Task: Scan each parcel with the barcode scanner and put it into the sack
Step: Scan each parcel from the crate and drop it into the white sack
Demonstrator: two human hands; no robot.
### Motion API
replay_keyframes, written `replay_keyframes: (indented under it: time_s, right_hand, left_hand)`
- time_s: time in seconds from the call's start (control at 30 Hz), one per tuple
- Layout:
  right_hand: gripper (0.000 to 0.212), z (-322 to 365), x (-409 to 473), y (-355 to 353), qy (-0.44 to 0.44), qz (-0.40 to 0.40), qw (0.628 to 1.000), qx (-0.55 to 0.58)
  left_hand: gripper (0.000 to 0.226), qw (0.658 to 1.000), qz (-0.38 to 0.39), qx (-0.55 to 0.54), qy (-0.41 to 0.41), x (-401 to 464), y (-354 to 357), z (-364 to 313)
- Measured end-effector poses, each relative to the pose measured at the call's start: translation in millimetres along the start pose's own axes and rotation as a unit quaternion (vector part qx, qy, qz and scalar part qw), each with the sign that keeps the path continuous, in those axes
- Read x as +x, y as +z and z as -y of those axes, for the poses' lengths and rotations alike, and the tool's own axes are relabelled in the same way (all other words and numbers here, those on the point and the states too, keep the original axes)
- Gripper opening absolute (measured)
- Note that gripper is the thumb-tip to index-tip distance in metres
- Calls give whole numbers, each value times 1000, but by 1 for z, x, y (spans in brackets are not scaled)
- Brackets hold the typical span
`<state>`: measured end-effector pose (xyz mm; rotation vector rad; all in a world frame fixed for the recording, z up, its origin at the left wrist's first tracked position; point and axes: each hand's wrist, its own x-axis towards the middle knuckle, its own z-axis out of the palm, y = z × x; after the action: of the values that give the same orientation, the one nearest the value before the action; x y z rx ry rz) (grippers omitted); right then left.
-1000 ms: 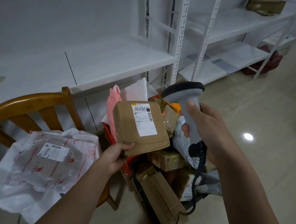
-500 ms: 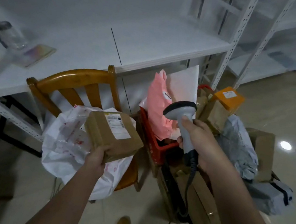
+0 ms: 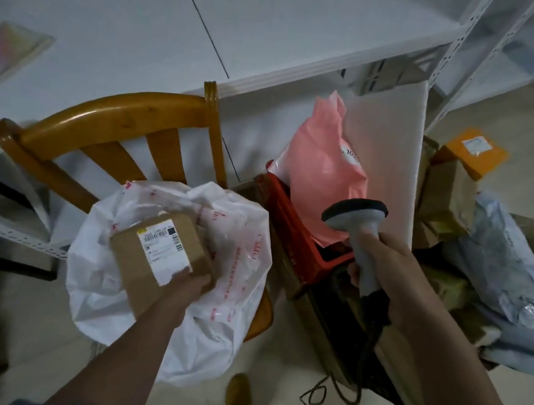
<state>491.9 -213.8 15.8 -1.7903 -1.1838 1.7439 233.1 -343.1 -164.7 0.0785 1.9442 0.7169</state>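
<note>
1. A white shelf (image 3: 189, 17) runs across the top, with a wooden chair (image 3: 110, 130) pushed against it.
2. A white sack (image 3: 231, 266) with red print sits open on the chair seat.
3. A heap of parcels (image 3: 449, 202) lies to the right, around a red crate (image 3: 292, 230) holding a pink mailer (image 3: 318, 175).
4. The brown parcel (image 3: 147, 253), label up, is at the sack's mouth, gripped at its near corner by the left hand (image 3: 186, 291).
5. The right hand (image 3: 391, 266) is wrapped around the handle of the grey barcode scanner (image 3: 359, 223), its head towards the crate.
</note>
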Motion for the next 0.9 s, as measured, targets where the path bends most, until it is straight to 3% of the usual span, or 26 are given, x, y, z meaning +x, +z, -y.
replay_keyframes:
  time_s: [0.13,0.27,0.47,0.57,0.63,0.77,0.9]
  right_hand:
    - [27,1,7,-2,39,-34,997,54]
    - [27,7,1,-24,-8,-43,998,50]
    - [20,10,-26,-85,-32,-97,993,61]
    - [25,-4,-40,-126,-41,-87,992,80]
    - [32,-18,-46,-156,-59,-94,992,57]
    - [41,-52,-61,-222,-31,-101,994,38]
    - [44,-89,-68,-279,7,-112,992,60]
  left_hand:
    - [34,995,-42,89,6,5,3,-12]
    - [36,971,-90,218,32,-14,20,-39]
    - [41,988,16,151,29,-56,95,-81]
    - [15,981,64,146,108,-92,141,-77]
    - [8,969,105,145,168,-119,174,-70]
    - [35,942,168,221,187,-171,251,-45]
    - [85,962,162,212,52,-198,329,-5]
